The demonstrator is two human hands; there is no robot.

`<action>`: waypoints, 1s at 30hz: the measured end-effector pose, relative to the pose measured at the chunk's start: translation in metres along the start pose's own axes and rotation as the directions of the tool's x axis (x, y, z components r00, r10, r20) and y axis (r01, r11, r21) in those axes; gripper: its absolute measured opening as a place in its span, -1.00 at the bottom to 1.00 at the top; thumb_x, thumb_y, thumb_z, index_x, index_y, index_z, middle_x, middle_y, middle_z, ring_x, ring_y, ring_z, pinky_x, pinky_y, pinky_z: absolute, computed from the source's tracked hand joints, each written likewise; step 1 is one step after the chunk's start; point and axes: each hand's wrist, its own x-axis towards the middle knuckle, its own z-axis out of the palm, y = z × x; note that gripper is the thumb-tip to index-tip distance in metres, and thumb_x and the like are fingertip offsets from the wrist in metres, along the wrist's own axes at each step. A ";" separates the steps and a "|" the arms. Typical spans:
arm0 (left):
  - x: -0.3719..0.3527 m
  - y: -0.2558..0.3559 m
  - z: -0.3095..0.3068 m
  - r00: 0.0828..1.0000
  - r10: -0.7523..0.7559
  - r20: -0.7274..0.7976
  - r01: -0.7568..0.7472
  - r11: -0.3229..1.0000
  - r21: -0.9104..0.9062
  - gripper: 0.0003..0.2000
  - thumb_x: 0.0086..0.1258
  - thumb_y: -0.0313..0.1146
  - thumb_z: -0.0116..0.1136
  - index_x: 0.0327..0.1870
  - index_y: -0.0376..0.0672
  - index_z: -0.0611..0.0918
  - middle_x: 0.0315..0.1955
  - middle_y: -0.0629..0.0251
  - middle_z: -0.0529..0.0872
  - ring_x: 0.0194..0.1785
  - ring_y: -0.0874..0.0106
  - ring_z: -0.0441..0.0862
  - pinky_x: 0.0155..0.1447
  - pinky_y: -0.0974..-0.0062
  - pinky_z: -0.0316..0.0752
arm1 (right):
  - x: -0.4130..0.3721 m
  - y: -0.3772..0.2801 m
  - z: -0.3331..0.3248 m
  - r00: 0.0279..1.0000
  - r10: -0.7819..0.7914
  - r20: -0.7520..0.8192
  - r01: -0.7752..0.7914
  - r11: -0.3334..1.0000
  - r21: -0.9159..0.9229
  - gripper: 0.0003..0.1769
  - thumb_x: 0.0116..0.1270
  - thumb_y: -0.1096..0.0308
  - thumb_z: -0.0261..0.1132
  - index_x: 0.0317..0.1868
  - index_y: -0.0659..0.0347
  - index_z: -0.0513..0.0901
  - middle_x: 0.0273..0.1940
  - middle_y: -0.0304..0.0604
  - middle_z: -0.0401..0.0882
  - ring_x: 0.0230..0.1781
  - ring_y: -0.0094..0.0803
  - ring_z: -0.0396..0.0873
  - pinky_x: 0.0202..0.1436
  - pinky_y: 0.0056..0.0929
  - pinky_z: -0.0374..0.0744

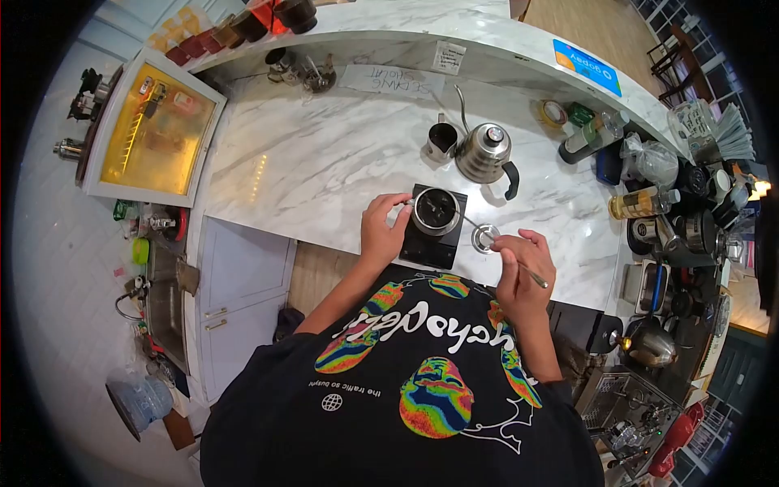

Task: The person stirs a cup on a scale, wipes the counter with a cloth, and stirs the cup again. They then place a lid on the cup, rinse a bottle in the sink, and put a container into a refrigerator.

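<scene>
A round metal-rimmed cup (436, 211) with dark contents stands on a black scale (428, 249) near the counter's front edge. The fingers of my left hand (385, 230) are closed on the cup's left side. In my right hand (523, 268) is a long thin metal spoon (531, 275), pinched between thumb and fingers, its far end reaching toward the cup. Between that hand and the scale lies a small round metal dish (484, 238). Behind the cup are a small metal pitcher (442, 140) and a silver gooseneck kettle (484, 152) with a black handle.
Bottles (595, 136), a plastic bag (652, 159) and dark cups crowd the counter's right side. A yellow-lit glass cabinet (154, 136) stands at the left. Glass vessels (317, 75) sit by the raised back ledge (357, 42).
</scene>
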 end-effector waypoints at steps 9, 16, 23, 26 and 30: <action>0.001 -0.001 0.002 0.999 0.027 -0.024 -0.029 0.998 -0.063 -0.81 0.45 -0.46 0.32 0.04 -0.17 0.77 -0.07 0.14 0.82 0.03 0.14 0.76 0.17 0.27 0.59 | -0.002 -0.006 0.001 1.000 0.002 0.022 -0.002 1.000 -0.006 -0.97 0.43 0.55 0.34 -0.18 0.25 0.70 -0.25 -0.14 0.79 -0.22 -0.21 0.78 0.15 -0.06 0.62; 0.005 -0.004 -0.001 0.999 0.036 0.006 -0.036 0.997 -0.066 -0.81 0.44 -0.46 0.32 0.02 -0.20 0.78 -0.08 0.11 0.82 0.02 0.14 0.77 0.19 0.28 0.59 | -0.006 -0.016 0.001 1.000 -0.018 -0.023 0.017 0.999 -0.028 -0.96 0.45 0.57 0.33 -0.20 0.27 0.70 -0.24 -0.14 0.80 -0.25 -0.21 0.77 0.11 -0.08 0.65; 0.012 -0.008 -0.007 0.994 0.035 0.106 -0.027 0.997 -0.078 -0.81 0.47 -0.43 0.33 0.03 -0.22 0.77 -0.11 0.14 0.83 -0.06 0.26 0.77 0.09 0.34 0.62 | -0.005 -0.024 0.007 0.997 0.008 -0.076 -0.016 0.995 -0.104 -0.95 0.48 0.55 0.31 -0.21 0.29 0.69 -0.25 -0.14 0.79 -0.29 -0.20 0.75 0.07 -0.06 0.66; 0.022 -0.014 -0.012 0.972 -0.002 0.235 0.022 0.996 -0.085 -0.78 0.54 -0.35 0.30 0.08 -0.22 0.75 -0.17 0.19 0.85 -0.14 0.36 0.73 0.06 0.39 0.61 | -0.012 -0.029 0.014 0.995 0.010 -0.095 -0.018 0.996 -0.091 -0.93 0.50 0.55 0.30 -0.21 0.30 0.69 -0.26 -0.14 0.78 -0.31 -0.20 0.74 0.06 -0.07 0.66; 0.031 -0.011 -0.018 0.952 0.018 0.305 0.011 0.995 -0.094 -0.79 0.54 -0.34 0.30 0.06 -0.23 0.74 -0.16 0.14 0.84 -0.14 0.33 0.75 0.06 0.39 0.61 | -0.014 -0.040 0.024 0.993 0.046 -0.109 -0.058 0.992 -0.112 -0.91 0.52 0.53 0.28 -0.20 0.31 0.70 -0.26 -0.15 0.79 -0.32 -0.20 0.74 0.09 -0.08 0.66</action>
